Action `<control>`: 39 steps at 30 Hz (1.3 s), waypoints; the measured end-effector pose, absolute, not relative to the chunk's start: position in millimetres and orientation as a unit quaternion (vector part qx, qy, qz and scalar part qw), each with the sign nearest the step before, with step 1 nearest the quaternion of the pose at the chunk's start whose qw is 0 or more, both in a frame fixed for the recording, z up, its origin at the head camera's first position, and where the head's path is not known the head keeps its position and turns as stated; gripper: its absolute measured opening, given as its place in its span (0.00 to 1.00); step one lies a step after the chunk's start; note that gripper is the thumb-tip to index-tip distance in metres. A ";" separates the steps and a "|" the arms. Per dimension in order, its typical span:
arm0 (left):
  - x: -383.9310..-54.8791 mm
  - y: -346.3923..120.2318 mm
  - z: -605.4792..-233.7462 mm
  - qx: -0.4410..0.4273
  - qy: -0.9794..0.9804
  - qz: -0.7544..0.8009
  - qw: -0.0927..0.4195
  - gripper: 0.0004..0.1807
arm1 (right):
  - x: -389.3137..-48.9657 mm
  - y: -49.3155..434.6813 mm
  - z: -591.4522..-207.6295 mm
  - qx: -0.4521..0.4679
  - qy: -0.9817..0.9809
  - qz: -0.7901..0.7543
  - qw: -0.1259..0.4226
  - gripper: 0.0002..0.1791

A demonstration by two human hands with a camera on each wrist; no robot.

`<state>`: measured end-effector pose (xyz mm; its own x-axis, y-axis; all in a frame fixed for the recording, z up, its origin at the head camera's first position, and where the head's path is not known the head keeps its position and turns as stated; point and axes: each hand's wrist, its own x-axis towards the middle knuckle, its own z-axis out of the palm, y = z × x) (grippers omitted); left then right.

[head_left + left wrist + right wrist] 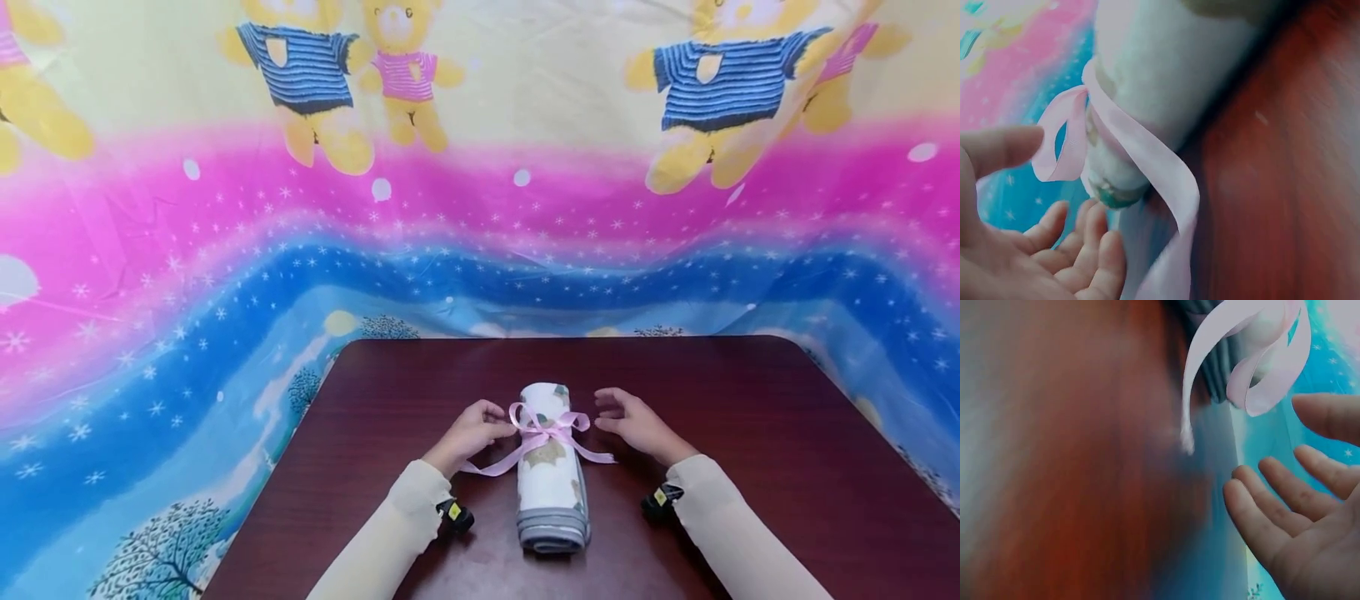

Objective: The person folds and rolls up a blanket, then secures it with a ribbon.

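Note:
A rolled cloth (546,487), white with a brown and green print and grey edging, lies lengthwise on the dark red table. Round its upper part runs a pink ribbon (551,433), tied in a bow with two loops and two loose tails. Just left of the bow is my left hand (474,433), its fingers relaxed and apart from the loop in the left wrist view. To the right, my right hand (637,425) hovers beside the other loop with spread, loosely bent fingers. Between thumb and fingers of each hand I see nothing held.
The brown-red table (420,375) has rounded far corners. Behind it and at both sides hangs a curtain (480,200) printed with bears and snowflakes. A small black device is strapped at each wrist, below the cream sleeves (405,517).

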<state>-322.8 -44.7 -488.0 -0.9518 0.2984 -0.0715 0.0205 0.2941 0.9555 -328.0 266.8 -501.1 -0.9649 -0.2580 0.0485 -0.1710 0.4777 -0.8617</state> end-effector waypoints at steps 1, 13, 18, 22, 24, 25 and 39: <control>-319.2 -46.9 -487.0 0.110 0.817 0.557 0.100 0.16 | -325.0 268.7 -501.2 -0.121 0.865 -0.485 0.040 0.23; -282.4 -53.9 -486.2 0.257 0.868 0.420 0.055 0.04 | -290.2 257.8 -502.2 -0.204 0.882 -0.415 0.089 0.08; -256.8 -50.0 -485.9 0.262 0.857 0.432 0.102 0.15 | -281.2 252.7 -502.0 -0.210 0.884 -0.408 0.092 0.07; -237.6 -48.6 -487.7 0.239 0.850 0.454 0.121 0.27 | -269.2 253.7 -500.5 -0.188 0.890 -0.403 0.100 0.07; -229.5 -48.7 -488.5 0.230 0.844 0.468 0.126 0.31 | -260.0 253.8 -498.7 -0.170 0.893 -0.405 0.100 0.08; -226.3 -48.5 -489.1 0.226 0.843 0.472 0.125 0.32 | -255.1 253.8 -498.0 -0.161 0.891 -0.411 0.102 0.09; -215.0 -38.9 -496.2 0.209 0.821 0.515 0.129 0.38 | -219.4 233.3 -495.3 -0.175 0.848 -0.473 0.159 0.20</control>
<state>-215.0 -38.9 -496.2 -0.8797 0.4755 0.0026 0.2097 0.3830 0.8996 -219.4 233.3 -495.3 -0.8876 -0.4487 -0.1043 -0.1468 0.4902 -0.8591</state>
